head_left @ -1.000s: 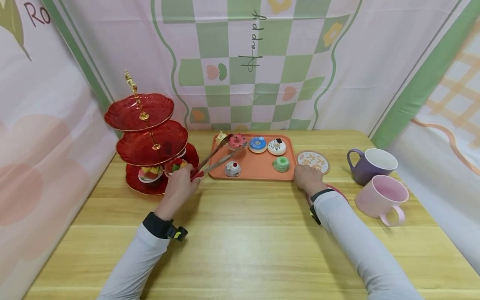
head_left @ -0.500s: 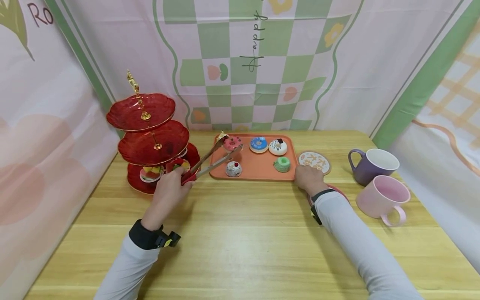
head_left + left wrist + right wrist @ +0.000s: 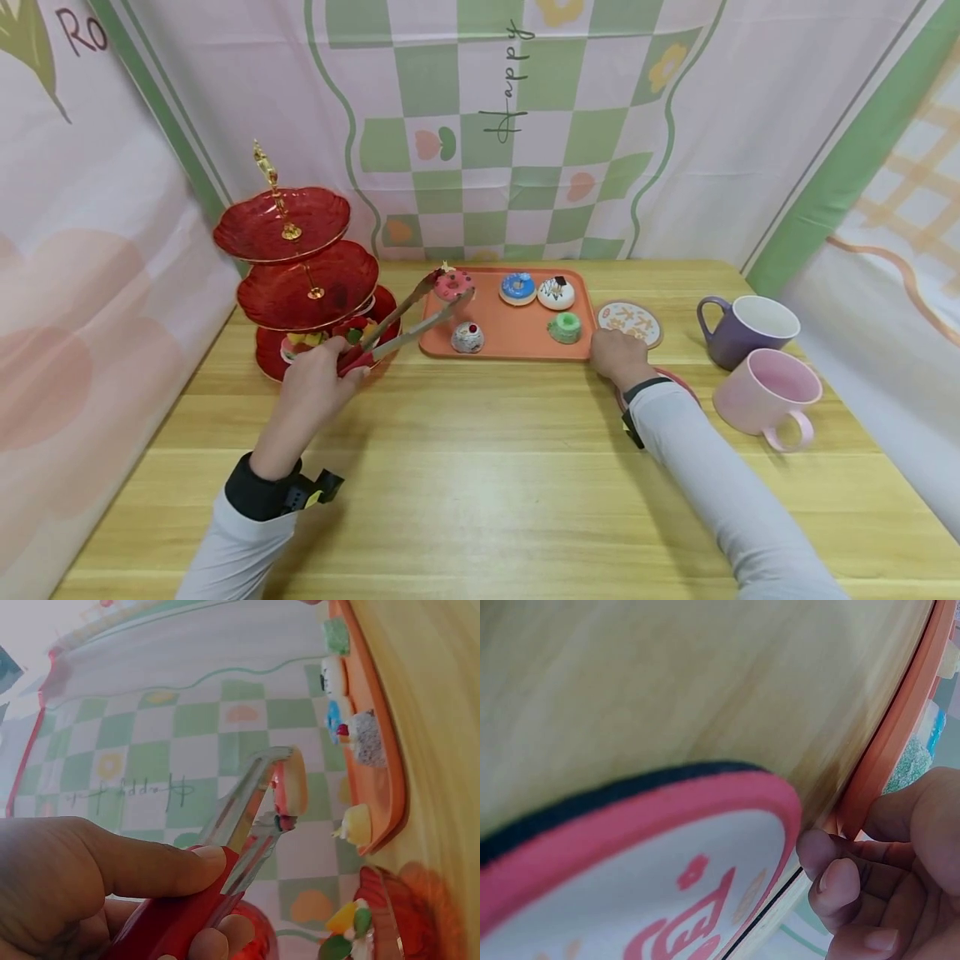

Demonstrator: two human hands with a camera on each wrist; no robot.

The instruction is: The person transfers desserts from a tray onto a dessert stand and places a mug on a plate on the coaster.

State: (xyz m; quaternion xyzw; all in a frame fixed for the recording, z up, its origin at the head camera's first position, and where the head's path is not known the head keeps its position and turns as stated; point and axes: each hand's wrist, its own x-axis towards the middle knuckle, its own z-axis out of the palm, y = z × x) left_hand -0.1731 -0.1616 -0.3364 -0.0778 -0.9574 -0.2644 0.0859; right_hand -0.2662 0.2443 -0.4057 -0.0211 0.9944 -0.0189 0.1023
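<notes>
In the head view, my left hand (image 3: 309, 390) grips a pair of tongs (image 3: 412, 331) with red handles and metal arms. Between the tong tips is a pink doughnut (image 3: 453, 285) with dark dots; the left wrist view shows the doughnut (image 3: 292, 784) held on edge, off the tray. My right hand (image 3: 619, 356) is at the front right corner of the orange tray (image 3: 504, 332). Up close in the right wrist view, thumb and forefinger pinch the tray's rim (image 3: 881, 754). On the tray are a blue doughnut (image 3: 517, 288), a white one (image 3: 556, 293), a green one (image 3: 564, 327) and small cakes.
A three-tier red stand (image 3: 307, 287) with a gold stem is at left, fruit-topped cakes on its bottom plate. Right of the tray lie a round coaster (image 3: 637, 321) and a red-rimmed coaster (image 3: 705, 825). A purple mug (image 3: 731, 342) and a pink mug (image 3: 750, 396) stand further right.
My left hand has drawn back to the left and towards me, bringing the tongs and the pink doughnut leftward, away from the blue doughnut. The right hand stays at the tray corner.
</notes>
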